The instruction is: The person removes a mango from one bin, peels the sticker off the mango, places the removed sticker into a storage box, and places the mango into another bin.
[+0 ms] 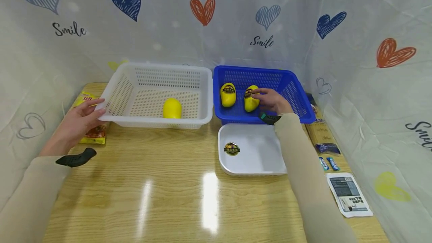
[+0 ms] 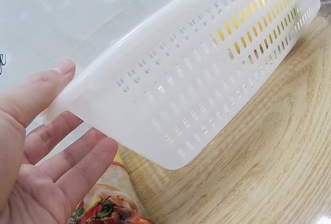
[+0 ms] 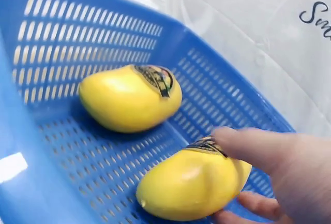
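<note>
Yellow fruit (image 3: 181,188), sticker (image 3: 204,144) part-hidden

There are three mangoes (image 1: 172,108) (image 1: 228,99) (image 1: 250,105), two baskets (image 1: 145,102) (image 1: 236,118), one tray (image 1: 256,151).

The thumb of the right hand (image 1: 270,101) covers part of the sticker (image 3: 202,144) on the mango (image 3: 186,182) beneath it, and the fingers (image 3: 262,205) vanish partly behind that fruit; the right wrist view blurs this hand and crops it. Below it, the sleeve (image 1: 298,156) hides one end of the white container (image 1: 258,156). To its right, print on the label packet (image 1: 349,195) is too small to read. The left hand (image 1: 79,121) covers some of the yellow bag (image 1: 97,135) beside it; rightward, the white basket (image 1: 141,120) masks the lone mango's (image 1: 172,107) base.
</note>
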A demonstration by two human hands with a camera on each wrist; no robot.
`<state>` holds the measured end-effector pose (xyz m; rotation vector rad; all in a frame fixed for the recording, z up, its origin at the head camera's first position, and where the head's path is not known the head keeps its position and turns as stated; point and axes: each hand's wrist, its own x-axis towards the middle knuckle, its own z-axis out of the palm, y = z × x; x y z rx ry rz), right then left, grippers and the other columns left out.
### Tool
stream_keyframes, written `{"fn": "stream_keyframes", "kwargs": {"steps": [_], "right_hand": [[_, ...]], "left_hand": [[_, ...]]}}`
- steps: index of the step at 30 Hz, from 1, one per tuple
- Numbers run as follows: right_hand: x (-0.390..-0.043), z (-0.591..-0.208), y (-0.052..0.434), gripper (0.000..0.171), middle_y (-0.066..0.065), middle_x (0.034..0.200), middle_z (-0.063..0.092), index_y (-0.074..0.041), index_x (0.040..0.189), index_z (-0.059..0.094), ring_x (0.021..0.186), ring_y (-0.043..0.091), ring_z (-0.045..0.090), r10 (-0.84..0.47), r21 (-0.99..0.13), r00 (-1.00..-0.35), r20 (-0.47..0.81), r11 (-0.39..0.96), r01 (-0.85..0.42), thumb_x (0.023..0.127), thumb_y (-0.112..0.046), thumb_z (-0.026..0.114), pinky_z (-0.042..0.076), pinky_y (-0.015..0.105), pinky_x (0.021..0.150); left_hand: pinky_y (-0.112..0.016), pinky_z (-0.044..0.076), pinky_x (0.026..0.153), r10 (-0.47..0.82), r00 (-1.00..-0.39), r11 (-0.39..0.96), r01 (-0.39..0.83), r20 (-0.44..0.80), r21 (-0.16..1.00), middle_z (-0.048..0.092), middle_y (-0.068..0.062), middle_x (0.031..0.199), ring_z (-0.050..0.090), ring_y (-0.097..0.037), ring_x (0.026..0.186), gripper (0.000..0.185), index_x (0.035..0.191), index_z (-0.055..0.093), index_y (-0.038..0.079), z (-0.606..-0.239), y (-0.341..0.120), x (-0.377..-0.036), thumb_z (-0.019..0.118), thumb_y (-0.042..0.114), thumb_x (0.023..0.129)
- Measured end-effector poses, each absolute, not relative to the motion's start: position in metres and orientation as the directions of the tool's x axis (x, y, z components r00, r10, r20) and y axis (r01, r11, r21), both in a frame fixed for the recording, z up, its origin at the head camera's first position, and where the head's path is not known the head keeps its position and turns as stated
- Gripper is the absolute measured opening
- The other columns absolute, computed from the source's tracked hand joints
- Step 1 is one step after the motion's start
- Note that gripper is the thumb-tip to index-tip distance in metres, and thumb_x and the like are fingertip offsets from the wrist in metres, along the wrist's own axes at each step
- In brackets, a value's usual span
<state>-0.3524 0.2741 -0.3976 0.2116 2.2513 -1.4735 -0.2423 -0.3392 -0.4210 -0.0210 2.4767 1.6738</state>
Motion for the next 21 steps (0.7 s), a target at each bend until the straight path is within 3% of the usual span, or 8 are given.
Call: {"fn": "stream_keyframes", "kwargs": {"steps": [3,10,21], "right_hand": [[-0.349,-0.393,0.281,0.049,0.017,0.155,0.029,-0.009,0.145,0.043,0.139,0.038,0.033,-0.061,-0.818,-0.902,-0.428,0.452,0.357,0.100,-0.023,0.058,0.038,0.051,0.108],[-0.347,-0.391,0.286,0.058,0.020,0.156,0.024,-0.014,0.152,0.033,0.137,0.043,0.033,-0.180,-0.808,-0.878,-0.443,0.503,0.305,0.100,-0.025,0.057,0.038,0.054,0.107],[-0.350,-0.396,0.279,0.061,0.018,0.159,0.018,-0.014,0.156,0.027,0.139,0.039,0.031,-0.220,-0.796,-0.851,-0.476,0.519,0.311,0.101,-0.020,0.055,0.034,0.054,0.110]], "left_hand": [[-0.020,0.055,0.080,0.070,-0.988,0.387,-0.100,-0.137,0.917,0.038,-0.006,0.141,0.060,0.005,0.097,0.069,0.156,0.026,0.020,-0.421,-0.339,-0.242,0.054,0.044,0.097],[-0.020,0.055,0.080,0.063,-0.989,0.402,-0.100,-0.136,0.910,0.039,-0.006,0.140,0.060,0.005,0.095,0.070,0.155,0.027,0.022,-0.420,-0.339,-0.241,0.054,0.047,0.096],[-0.019,0.055,0.080,0.074,-0.987,0.386,-0.104,-0.143,0.917,0.036,-0.012,0.145,0.061,0.005,0.095,0.069,0.156,0.025,0.019,-0.419,-0.338,-0.243,0.053,0.043,0.098]]}}
